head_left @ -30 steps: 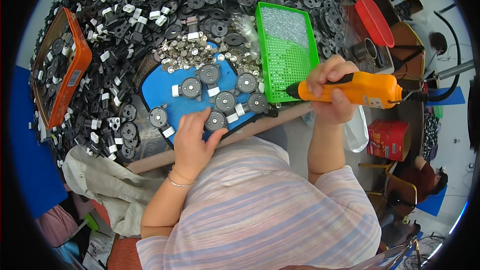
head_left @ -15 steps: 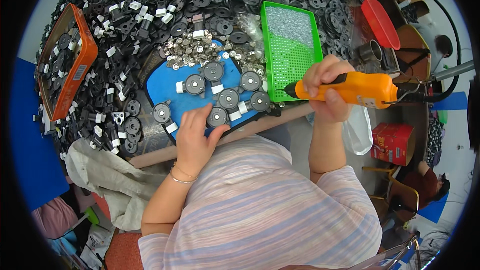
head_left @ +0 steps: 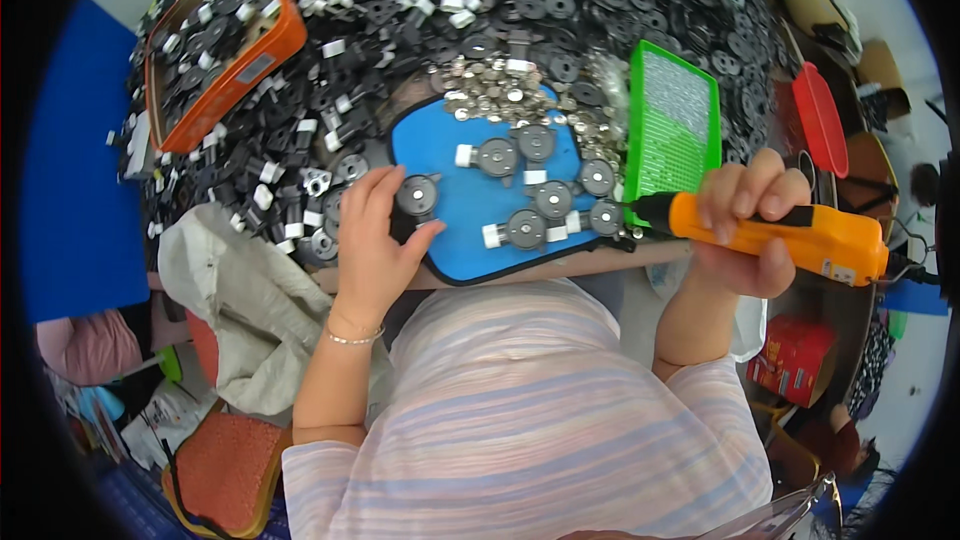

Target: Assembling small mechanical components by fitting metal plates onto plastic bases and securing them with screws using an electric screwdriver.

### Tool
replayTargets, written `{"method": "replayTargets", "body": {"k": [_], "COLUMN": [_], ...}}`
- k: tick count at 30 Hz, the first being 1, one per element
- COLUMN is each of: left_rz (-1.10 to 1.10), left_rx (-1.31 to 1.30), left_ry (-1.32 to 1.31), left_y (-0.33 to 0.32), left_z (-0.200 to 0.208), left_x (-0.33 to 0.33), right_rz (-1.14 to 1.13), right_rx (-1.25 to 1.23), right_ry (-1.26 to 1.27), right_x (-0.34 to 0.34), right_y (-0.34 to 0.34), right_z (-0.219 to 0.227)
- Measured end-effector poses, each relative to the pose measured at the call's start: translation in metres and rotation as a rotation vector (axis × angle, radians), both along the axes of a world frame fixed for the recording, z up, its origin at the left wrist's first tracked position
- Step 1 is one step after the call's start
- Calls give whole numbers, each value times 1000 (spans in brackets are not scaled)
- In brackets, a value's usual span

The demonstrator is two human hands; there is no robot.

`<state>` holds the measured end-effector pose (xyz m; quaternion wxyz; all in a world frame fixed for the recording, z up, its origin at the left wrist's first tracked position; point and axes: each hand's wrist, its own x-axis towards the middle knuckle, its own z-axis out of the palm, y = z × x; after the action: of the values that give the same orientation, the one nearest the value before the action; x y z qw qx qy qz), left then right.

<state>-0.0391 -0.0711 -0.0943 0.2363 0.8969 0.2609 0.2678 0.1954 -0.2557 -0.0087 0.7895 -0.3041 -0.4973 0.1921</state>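
Note:
My left hand (head_left: 372,235) lies at the left edge of a blue mat (head_left: 465,240), fingers stretched out and thumb apart. Its fingertips are beside a black disc-shaped part (head_left: 417,196); whether they touch it I cannot tell. Gripped in my right hand (head_left: 750,210) is an orange electric screwdriver (head_left: 830,242) with a black nose, pointing left. Its tip is by the near corner of a green tray (head_left: 676,155), close to a black disc part with a white end (head_left: 605,218). Several similar parts (head_left: 527,229) rest on the mat.
Small silvery metal pieces (head_left: 490,90) are heaped at the mat's far edge. Black parts (head_left: 560,5) pile up behind. An orange-red box (head_left: 285,35) of parts stands far left, a red tray (head_left: 820,120) far right. Grey cloth (head_left: 235,310) hangs at the near left.
The view has shifted, so the table appears further right. My left hand has moved from the near middle parts to the leftmost one. The screwdriver tip is nearer the rightmost near part.

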Motion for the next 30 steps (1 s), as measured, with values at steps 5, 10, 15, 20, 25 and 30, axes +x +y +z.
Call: {"method": "replayTargets", "body": {"k": [5,10,15,20,25,30], "left_rz": [3,5,0,-2,6,8], "left_rx": [-150,-230,-207,-199,-269,-238], "left_ry": [-58,-79,-85,-81,-83,-111], "left_y": [4,-2,-5,-4,-4,-5], "left_z": [-21,-23,-28,-30,-28,-30], "left_x": [-1,8,10,10,10,12], "right_rz": [215,320,396,380,353,373], "right_rx": [-81,-164,-224,-256,-285,-194], "right_ry": [45,-99,-84,-41,-234,-264], "right_x": [-44,-67,-74,-77,-81,-78], "right_y": [69,115,123,126,130,135], "right_z": [-9,-18,-24,-31,-21,-28]}}
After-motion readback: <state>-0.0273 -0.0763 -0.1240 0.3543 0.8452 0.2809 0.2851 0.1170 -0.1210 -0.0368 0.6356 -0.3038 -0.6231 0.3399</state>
